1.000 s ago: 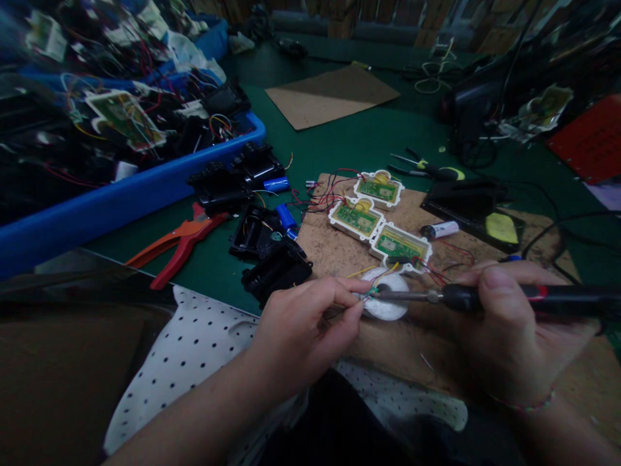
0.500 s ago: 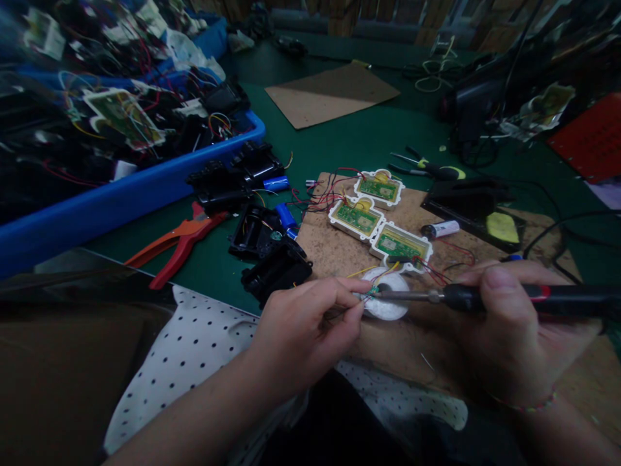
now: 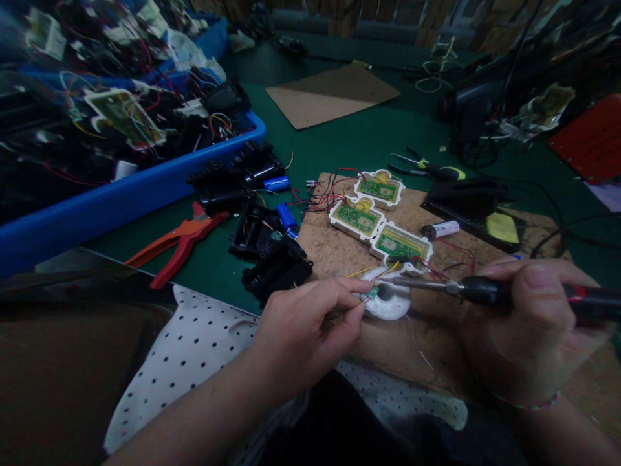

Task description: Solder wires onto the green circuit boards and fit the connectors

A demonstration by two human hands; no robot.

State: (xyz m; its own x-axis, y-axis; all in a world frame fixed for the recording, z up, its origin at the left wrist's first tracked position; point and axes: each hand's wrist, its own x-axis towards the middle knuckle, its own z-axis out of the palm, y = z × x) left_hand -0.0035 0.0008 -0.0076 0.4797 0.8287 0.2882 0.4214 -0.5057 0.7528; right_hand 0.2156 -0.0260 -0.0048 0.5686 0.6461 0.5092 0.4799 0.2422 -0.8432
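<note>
Between the thumb and fingers of my left hand (image 3: 315, 317) is a small green circuit board (image 3: 372, 292) with thin wires on it. My right hand (image 3: 538, 323) is wrapped round the dark handle of a soldering iron (image 3: 485, 291), whose metal tip points left, just above and apart from the small board. Beneath both lies a white spool (image 3: 395, 305) with a dark centre. Yellow wires run from the small board toward a white-framed circuit module (image 3: 402, 246). Two similar modules (image 3: 356, 217) sit behind it on the brown board (image 3: 320, 252).
A blue bin (image 3: 145, 175) full of wired parts stands at left. Red-orange cutters (image 3: 182, 243) and black housings (image 3: 276, 268) lie near it. Pliers (image 3: 427, 167), a black stand with a yellow sponge (image 3: 504, 228) and a white cylindrical part (image 3: 444, 228) are at right.
My right hand has moved the soldering iron to the right and slightly up, so its tip has left the small board. My left hand has stayed nearly still.
</note>
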